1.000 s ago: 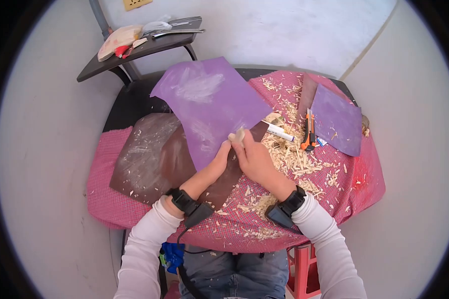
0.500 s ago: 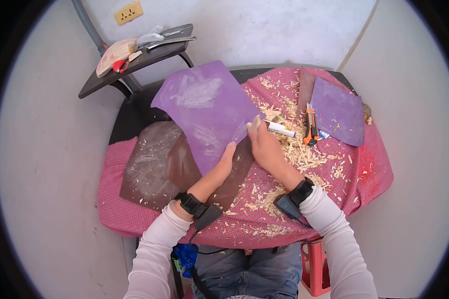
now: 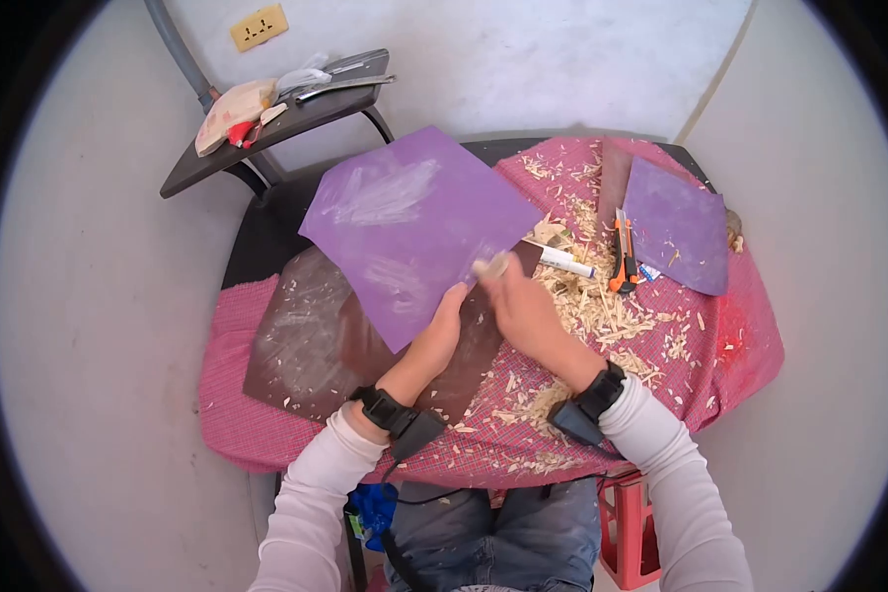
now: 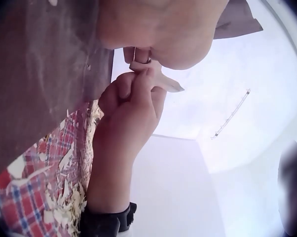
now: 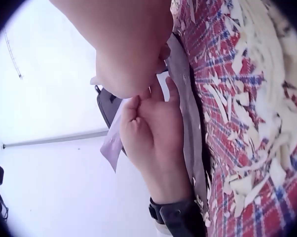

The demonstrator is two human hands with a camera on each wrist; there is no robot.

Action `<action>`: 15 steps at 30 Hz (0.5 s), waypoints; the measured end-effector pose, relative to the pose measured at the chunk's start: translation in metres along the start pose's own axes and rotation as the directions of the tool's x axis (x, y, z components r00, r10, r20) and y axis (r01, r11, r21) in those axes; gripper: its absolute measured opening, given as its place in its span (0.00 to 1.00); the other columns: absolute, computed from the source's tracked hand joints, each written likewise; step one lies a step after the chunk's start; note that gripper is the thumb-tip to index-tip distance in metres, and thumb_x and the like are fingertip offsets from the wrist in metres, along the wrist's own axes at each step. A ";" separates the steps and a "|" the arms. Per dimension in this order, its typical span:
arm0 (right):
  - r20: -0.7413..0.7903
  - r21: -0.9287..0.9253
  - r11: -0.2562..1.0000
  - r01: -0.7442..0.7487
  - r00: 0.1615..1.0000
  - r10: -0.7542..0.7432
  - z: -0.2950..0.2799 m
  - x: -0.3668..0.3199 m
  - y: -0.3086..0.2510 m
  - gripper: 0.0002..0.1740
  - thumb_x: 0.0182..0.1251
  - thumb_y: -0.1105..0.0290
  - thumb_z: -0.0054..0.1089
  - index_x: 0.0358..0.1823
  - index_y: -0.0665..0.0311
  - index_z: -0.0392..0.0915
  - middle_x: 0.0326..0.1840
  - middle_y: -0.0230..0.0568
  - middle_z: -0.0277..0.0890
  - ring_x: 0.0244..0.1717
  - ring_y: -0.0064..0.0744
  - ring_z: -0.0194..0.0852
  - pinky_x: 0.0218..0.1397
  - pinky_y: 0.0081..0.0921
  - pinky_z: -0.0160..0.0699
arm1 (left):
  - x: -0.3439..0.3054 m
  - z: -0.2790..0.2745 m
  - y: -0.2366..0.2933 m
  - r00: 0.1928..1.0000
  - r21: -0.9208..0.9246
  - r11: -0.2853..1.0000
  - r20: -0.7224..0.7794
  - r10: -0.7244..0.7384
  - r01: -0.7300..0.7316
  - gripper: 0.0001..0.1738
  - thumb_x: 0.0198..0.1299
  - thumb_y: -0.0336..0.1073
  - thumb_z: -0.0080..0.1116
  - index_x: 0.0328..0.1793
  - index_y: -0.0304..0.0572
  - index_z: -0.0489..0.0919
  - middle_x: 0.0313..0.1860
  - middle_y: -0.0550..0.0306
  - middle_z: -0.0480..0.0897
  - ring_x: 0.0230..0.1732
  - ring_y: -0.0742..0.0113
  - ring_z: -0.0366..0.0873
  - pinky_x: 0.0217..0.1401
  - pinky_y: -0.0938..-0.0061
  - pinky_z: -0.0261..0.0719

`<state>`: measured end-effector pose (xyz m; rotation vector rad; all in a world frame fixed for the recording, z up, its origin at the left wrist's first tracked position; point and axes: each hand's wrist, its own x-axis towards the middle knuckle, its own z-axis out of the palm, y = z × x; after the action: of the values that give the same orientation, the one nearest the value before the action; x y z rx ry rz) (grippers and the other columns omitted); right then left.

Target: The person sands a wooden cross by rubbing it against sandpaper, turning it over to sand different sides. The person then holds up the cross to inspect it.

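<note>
A purple sheet of sandpaper point(image 3: 419, 222) with pale dusty streaks lies tilted over the middle of the table. My left hand point(image 3: 436, 340) holds its near edge, thumb on top and fingers underneath. My right hand point(image 3: 528, 314) pinches a small pale carved piece of wood point(image 3: 493, 264) at the sheet's lower right part, close to the left thumb. In the left wrist view a pointed end of the wood piece point(image 4: 169, 84) sticks out beyond the right fingers. The left fingers under the sheet are hidden from the head view.
Brown sheets point(image 3: 301, 345) lie beneath on the red checked cloth point(image 3: 232, 414). To the right are a white marker point(image 3: 567, 261), an orange utility knife point(image 3: 623, 259), another purple sheet point(image 3: 676, 227) and scattered wood shavings point(image 3: 602, 321). A small black shelf point(image 3: 306, 118) holds tools at back left.
The right hand with the wood piece moved up and right over the sandpaper, then back down and left towards the left thumb. The left hand keeps its hold on the sheet.
</note>
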<state>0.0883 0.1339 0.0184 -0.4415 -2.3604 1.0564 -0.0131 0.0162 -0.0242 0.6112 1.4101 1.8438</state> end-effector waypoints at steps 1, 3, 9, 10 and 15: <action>-0.031 -0.001 0.998 -0.059 0.998 0.059 -0.005 0.006 0.003 0.18 0.75 0.59 0.43 0.52 0.68 0.61 0.25 0.57 0.75 0.28 0.61 0.76 0.30 0.49 0.70 | -0.002 0.003 0.003 1.000 0.022 1.000 -0.011 -0.009 0.009 0.26 0.72 0.42 0.40 0.66 0.27 0.68 0.66 0.49 0.70 0.69 0.63 0.63 0.75 0.69 0.52; -0.059 -0.009 0.994 -0.105 0.993 0.104 -0.009 0.009 0.001 0.15 0.76 0.61 0.42 0.50 0.68 0.60 0.24 0.57 0.75 0.29 0.61 0.77 0.29 0.50 0.69 | -0.005 0.008 0.006 1.000 0.017 1.000 -0.022 -0.009 0.009 0.26 0.72 0.42 0.40 0.66 0.27 0.67 0.67 0.49 0.69 0.69 0.63 0.62 0.75 0.69 0.52; -0.022 -0.167 0.984 0.065 0.997 -0.070 0.003 -0.002 -0.003 0.15 0.75 0.61 0.39 0.50 0.68 0.60 0.23 0.60 0.75 0.28 0.65 0.75 0.29 0.55 0.71 | -0.003 0.004 0.003 1.000 0.003 1.000 -0.025 -0.018 0.018 0.26 0.72 0.42 0.40 0.67 0.27 0.67 0.68 0.50 0.68 0.69 0.64 0.62 0.75 0.68 0.52; -0.050 -0.203 0.979 0.032 0.998 -0.043 -0.002 0.004 -0.004 0.15 0.75 0.61 0.39 0.49 0.68 0.60 0.23 0.60 0.75 0.28 0.65 0.75 0.29 0.55 0.71 | -0.003 0.003 0.000 1.000 0.033 0.999 -0.026 -0.014 0.014 0.26 0.72 0.42 0.40 0.67 0.27 0.67 0.68 0.50 0.69 0.69 0.64 0.62 0.75 0.68 0.52; -0.013 -0.108 0.994 -0.029 1.000 0.028 0.000 -0.001 -0.006 0.15 0.74 0.62 0.41 0.50 0.67 0.59 0.24 0.61 0.75 0.29 0.64 0.76 0.30 0.56 0.71 | 0.000 0.001 -0.002 1.000 0.023 1.000 0.006 0.013 -0.013 0.26 0.72 0.41 0.39 0.67 0.27 0.66 0.67 0.50 0.69 0.69 0.64 0.63 0.75 0.68 0.53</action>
<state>0.0888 0.1293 0.0228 -0.5211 -2.4156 0.9383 -0.0121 0.0173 -0.0264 0.6387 1.4287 1.8362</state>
